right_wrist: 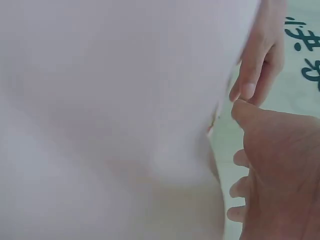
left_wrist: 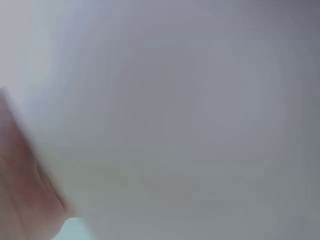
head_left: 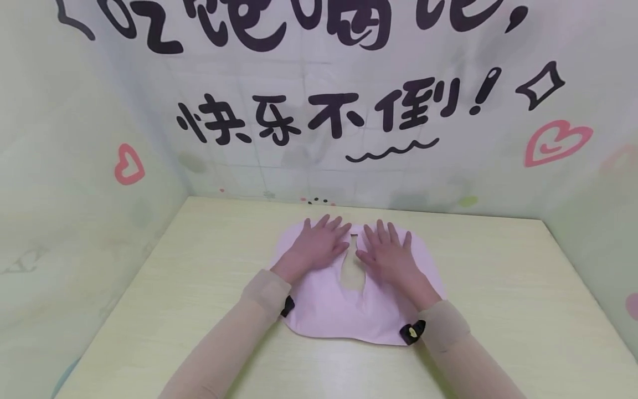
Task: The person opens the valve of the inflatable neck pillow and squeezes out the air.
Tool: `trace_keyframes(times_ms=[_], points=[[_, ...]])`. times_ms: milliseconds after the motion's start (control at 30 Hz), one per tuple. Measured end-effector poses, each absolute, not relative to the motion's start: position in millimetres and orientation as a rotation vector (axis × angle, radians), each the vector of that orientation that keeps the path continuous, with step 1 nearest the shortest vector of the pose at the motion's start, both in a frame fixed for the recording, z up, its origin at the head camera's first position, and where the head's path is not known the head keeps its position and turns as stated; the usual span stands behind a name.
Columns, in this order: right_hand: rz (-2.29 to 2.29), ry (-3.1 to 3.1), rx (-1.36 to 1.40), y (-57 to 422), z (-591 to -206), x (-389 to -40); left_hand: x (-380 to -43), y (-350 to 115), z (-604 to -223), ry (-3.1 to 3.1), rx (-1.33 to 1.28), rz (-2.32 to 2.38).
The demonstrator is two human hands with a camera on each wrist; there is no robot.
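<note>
1. Head view: pink cloth (head_left: 329,313), one, lying on the pale table (head_left: 199,266) near the wall (head_left: 299,183); a long opening is running between the hands.
2. Left hand (head_left: 317,245): resting on the cloth left of the opening, fingers spreading wide, holding nothing.
3. Right hand (head_left: 391,257): resting right of the opening, fingers likewise fanning wide, holding nothing.
4. Risk, skew: uneven pressure from the palms could be pulling the opening's two sides out of line.
5. Risk, creasing: pushing inward might be bunching the fabric, which seems soft, around the opening.
6. Risk, snagging: the right wrist device (head_left: 412,332) is overlapping the near corner; withdrawing that arm low could be dragging the cloth askew.
</note>
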State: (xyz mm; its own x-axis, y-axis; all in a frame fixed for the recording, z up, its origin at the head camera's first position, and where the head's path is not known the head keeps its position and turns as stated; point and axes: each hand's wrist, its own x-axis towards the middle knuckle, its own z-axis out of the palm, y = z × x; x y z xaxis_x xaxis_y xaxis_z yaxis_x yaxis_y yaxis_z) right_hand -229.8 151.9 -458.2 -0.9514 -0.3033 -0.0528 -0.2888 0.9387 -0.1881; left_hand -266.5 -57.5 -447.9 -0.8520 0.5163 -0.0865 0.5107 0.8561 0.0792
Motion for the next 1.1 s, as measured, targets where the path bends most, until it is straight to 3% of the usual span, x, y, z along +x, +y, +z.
trace_keyframes(times_ms=[233, 600, 1100], points=[[-0.273, 3.11, -0.485, 162.8, -449.8, -220.5, -260.1, -75.6, -434.8, 3.007, 0.767, 0.204], [-0.285, 2.945, -0.441, 165.0, -466.9, -224.5, -262.7, -87.7, -456.6, 2.851, 0.699, 0.274], [-0.312, 2.877, -0.406, 169.9, -475.9, -229.3, -266.1, -92.1, -455.1, 2.781, 0.572, 0.402]])
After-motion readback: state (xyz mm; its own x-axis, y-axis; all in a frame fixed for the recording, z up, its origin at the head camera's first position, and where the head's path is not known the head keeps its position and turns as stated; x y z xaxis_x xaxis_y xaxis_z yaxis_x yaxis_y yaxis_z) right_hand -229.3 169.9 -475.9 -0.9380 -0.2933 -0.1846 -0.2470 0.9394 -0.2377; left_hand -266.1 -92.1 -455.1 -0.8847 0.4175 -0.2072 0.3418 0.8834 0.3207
